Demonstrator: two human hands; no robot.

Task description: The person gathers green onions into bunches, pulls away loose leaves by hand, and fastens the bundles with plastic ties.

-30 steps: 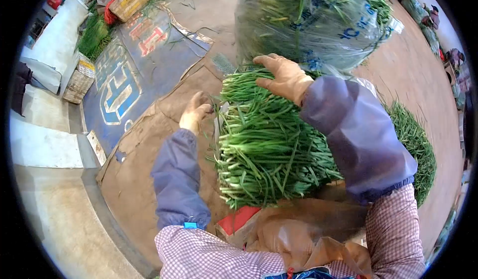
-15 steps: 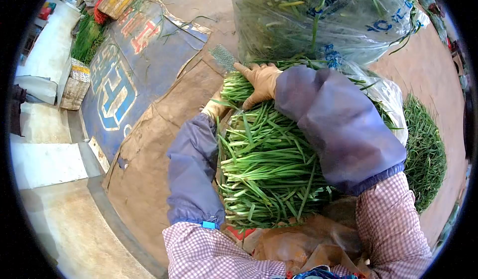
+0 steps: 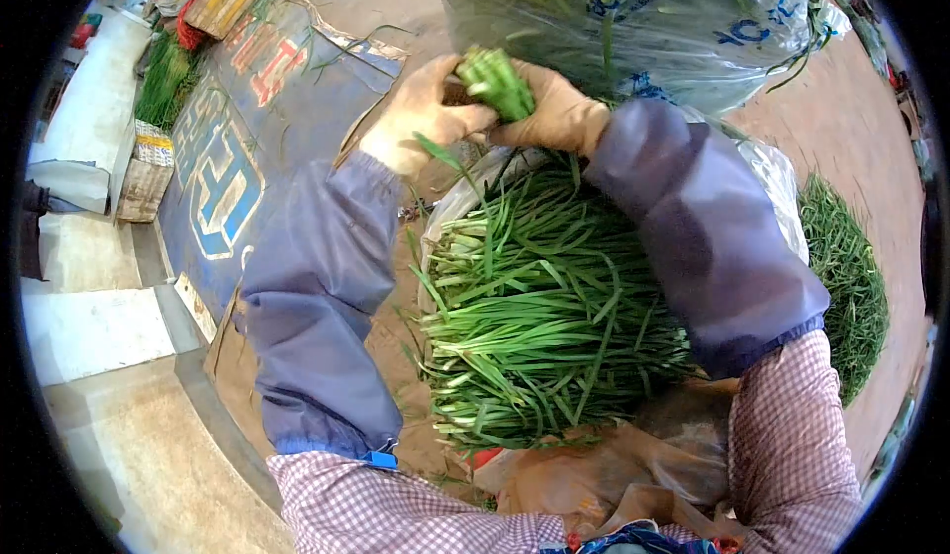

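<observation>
A small bundle of green stalks is raised above the stack, its cut ends toward the upper left. My right hand, in a tan glove, is wrapped round it from the right. My left hand, gloved too, is at its left side with fingers curled; whether it grips anything is hidden. Below both hands lies a thick stack of long green leafy stalks, pale ends facing left, with clear plastic along its upper edge.
Behind the hands stands a large clear plastic bag of greens. A loose green pile lies at the right. Flattened blue cardboard covers the left floor, near a woven box and white ledges.
The right hand has lifted a bundle off the stack's top end, tilting its cut ends up. The left hand has come out from beside the stack and moved up next to the bundle.
</observation>
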